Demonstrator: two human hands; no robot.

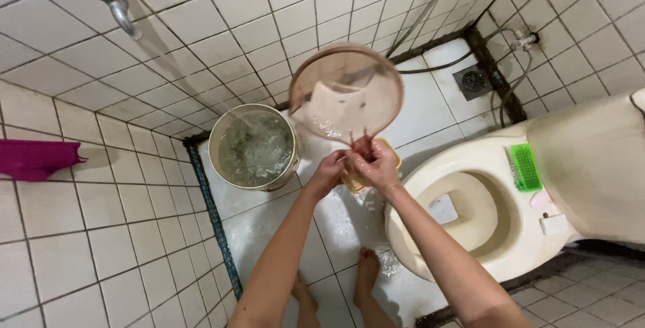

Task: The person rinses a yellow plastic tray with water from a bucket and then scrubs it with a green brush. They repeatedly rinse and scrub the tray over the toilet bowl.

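Both the left hand (327, 172) and right hand (375, 164) are clasped together around the handle of a translucent pink water scoop (345, 93) held tilted above the wet tiled floor (430, 109), between a water-filled bucket (254, 146) and the toilet bowl (463, 214).
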